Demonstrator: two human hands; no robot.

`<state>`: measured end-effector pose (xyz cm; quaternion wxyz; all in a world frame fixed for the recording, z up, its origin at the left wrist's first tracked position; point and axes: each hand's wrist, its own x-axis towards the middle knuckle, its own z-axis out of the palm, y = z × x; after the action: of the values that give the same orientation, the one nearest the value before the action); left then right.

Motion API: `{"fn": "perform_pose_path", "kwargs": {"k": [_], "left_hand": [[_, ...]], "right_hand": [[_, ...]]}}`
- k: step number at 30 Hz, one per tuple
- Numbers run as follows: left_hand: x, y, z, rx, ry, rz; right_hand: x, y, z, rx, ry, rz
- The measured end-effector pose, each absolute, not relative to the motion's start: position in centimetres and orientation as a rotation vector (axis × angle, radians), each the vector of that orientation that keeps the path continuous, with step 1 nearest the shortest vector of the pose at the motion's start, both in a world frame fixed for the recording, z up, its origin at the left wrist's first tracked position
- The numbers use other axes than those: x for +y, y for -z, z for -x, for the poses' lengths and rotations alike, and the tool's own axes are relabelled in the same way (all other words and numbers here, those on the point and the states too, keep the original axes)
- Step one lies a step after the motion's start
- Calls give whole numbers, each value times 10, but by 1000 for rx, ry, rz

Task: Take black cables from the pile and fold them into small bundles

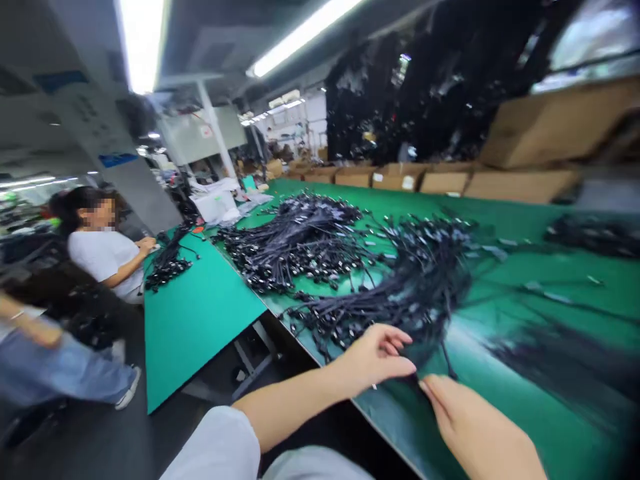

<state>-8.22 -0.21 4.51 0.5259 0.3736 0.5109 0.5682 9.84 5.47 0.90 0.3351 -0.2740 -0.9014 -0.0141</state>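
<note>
Over the near edge of the green table, my left hand (377, 357) is half curled, with a gap between its thumb and fingers. Nothing shows clearly inside it. Just to its right, my right hand (463, 417) has thumb and forefinger pinched together on a dark, thin piece that looks like a black cable; most of it is hidden by the fingers. Right behind both hands lies a heap of black cables (400, 293) with small shiny connector ends, partly smeared by motion. A larger pile of black cables (300, 240) lies farther back.
Single cables with pale tags (555, 293) and a blurred dark bundle (565, 360) lie on the green table (480, 353) at right. Cardboard boxes (400, 179) line its far edge. A seated person (107, 253) handles something at a side table (200, 327); another person's legs (65, 367) show at left.
</note>
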Motion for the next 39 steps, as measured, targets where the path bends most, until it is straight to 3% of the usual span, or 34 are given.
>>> {"fn": "perform_pose_path", "kwargs": {"k": [4,15,18,23,25,27,30,33,36,39], "left_hand": [[-14,-36,76,958,-1217,-608],[-28,-19,60,943,-1124,-1031],[-29,-20,57,978,-1115,-1102],[-28,-19,49,1036,-1191,-1295],[-26,-15,46,1032,-1164,-1297],[-23,-10,44,1028,-1124,-1219],[-16,-7,42,1047,-1152,-978],[-9,-11,40,1039,-1234,-713],[-6,-16,36,1005,-1187,-625],[-9,-15,27,974,-1008,-672]], "right_hand": [[46,-35,-93,-2388,407,717],[33,-45,-99,-2402,290,898],[31,-47,-101,-2323,-222,1005],[28,-35,-93,-1624,-1690,840],[25,-29,-90,-1388,-1954,813],[22,-25,-91,-1468,-1859,881],[23,-23,-103,-1806,-1355,1058],[27,-21,-117,-1776,-1001,1184],[30,-13,-118,-1587,-1053,1108],[26,-4,-110,-1491,-1516,980]]}}
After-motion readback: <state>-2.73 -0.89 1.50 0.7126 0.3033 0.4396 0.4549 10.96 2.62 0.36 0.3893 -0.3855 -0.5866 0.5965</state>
